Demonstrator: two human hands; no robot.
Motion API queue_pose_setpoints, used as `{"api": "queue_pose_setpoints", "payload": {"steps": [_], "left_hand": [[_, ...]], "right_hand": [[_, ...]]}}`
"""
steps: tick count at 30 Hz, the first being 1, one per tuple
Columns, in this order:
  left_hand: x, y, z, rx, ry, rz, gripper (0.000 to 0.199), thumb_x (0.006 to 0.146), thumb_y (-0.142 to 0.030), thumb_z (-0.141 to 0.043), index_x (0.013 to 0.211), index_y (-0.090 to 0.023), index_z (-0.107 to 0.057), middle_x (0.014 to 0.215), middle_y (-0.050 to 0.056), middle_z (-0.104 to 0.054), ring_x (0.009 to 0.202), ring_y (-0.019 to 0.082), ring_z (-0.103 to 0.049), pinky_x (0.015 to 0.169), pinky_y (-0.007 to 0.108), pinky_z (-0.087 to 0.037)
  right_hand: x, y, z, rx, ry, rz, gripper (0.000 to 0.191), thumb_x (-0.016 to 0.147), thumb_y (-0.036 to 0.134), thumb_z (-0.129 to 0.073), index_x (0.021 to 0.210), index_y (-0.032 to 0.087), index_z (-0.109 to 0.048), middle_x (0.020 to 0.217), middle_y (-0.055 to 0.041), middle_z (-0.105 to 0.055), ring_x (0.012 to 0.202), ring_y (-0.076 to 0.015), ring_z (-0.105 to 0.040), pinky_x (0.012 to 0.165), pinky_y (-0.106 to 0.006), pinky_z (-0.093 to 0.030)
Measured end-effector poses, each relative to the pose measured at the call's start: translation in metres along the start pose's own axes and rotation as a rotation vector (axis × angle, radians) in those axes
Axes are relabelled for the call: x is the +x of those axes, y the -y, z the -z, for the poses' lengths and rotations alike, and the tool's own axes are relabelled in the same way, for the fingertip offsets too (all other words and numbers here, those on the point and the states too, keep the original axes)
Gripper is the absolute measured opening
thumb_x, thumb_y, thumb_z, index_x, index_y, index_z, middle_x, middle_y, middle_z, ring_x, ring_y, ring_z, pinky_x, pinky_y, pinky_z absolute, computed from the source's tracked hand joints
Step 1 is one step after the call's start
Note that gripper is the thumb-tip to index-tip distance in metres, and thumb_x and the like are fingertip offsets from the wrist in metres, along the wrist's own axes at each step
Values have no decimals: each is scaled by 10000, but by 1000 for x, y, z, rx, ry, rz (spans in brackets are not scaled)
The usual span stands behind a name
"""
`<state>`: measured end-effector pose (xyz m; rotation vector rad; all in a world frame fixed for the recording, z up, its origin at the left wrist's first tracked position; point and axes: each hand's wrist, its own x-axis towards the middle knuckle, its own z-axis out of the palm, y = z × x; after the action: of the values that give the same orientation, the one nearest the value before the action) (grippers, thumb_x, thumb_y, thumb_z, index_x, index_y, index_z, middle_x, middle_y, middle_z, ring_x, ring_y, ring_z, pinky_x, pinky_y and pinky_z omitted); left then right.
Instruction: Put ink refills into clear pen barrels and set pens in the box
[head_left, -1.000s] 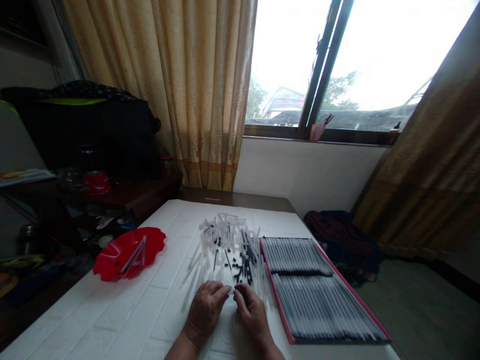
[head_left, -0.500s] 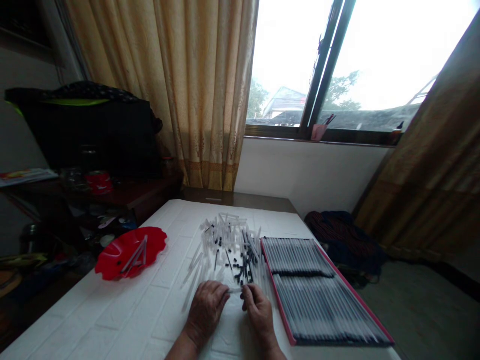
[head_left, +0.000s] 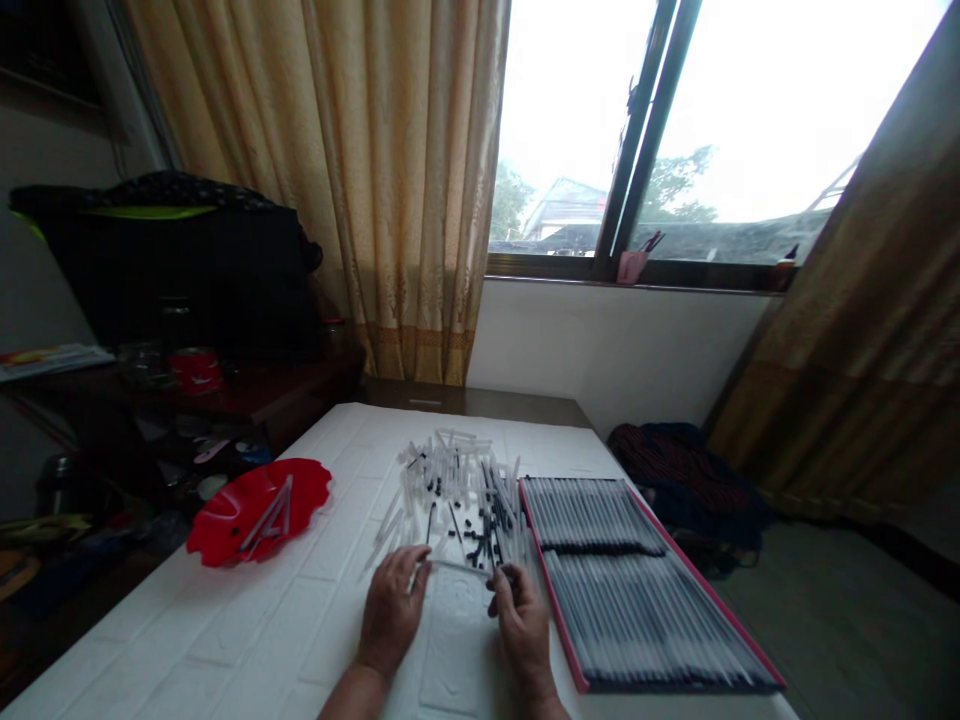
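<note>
A thin clear plastic tube (head_left: 457, 567) lies across the gap between my hands, held at its ends by the fingertips of my left hand (head_left: 391, 610) and my right hand (head_left: 523, 625). Beyond them, on the white brick-patterned table top (head_left: 225, 610), spreads a loose pile of clear tubes with small black parts (head_left: 457, 490). To the right, my right hand is close to a pink-framed tray (head_left: 556, 610) packed with parallel rows of slim tubes. A red scalloped dish (head_left: 217, 535) at the left holds several clear tubes.
Dark wooden shelves (head_left: 247, 390) with a black bag (head_left: 165, 280) and assorted clutter stand left of the table. Dark cloth (head_left: 682, 470) lies on the floor beyond the table's right edge. A curtained window (head_left: 645, 140) rises behind the table.
My hands have moved farther apart, the left one shifting left and slightly up. More of the clear tube now shows between them, angled across the gap.
</note>
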<state>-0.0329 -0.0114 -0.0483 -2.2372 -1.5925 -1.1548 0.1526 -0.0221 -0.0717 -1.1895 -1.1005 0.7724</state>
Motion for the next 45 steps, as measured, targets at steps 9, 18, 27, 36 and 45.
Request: {"api": "queue_pose_setpoints", "payload": {"steps": [9, 18, 27, 36, 45], "left_hand": [[28, 12, 22, 174, 276, 123, 133, 806, -268, -589, 877, -252, -700, 863, 25, -675, 864, 206, -612, 765, 318, -443], [44, -4, 14, 242, 413, 239, 84, 764, -250, -610, 746, -216, -685, 818, 48, -676, 861, 223, -617, 747, 329, -417], [24, -2, 15, -117, 281, 215, 246, 871, -201, -448, 1037, -238, -626, 1016, 36, -722, 942, 172, -663, 822, 287, -503], [-2, 6, 9, -445, 190, 321, 302, 865, -335, -439, 1049, -239, -658, 984, 35, -728, 800, 173, -687, 665, 274, -563], [2, 2, 11, -548, 175, 358, 253, 808, -351, -518, 940, -227, -695, 935, 66, -718, 905, 210, -668, 786, 311, -541]], "right_hand": [[2, -9, 0, 33, -78, 2, 386, 799, 508, -562, 922, 147, -617, 625, -33, -668, 483, -150, -600, 487, -244, -499], [3, -1, -1, 17, -48, 3, 407, 719, 555, -624, 833, 165, -649, 615, -20, -660, 429, -144, -577, 435, -232, -478], [0, -6, -2, 90, -68, -12, 361, 742, 531, -612, 795, 175, -631, 587, 5, -617, 430, -130, -549, 444, -222, -458], [-2, -3, 3, 169, 7, -16, 328, 763, 488, -618, 810, 163, -618, 596, 5, -603, 446, -125, -547, 442, -227, -458], [-3, 8, 5, 131, 76, 1, 308, 787, 485, -587, 792, 178, -602, 597, 17, -587, 456, -122, -545, 448, -221, -450]]}}
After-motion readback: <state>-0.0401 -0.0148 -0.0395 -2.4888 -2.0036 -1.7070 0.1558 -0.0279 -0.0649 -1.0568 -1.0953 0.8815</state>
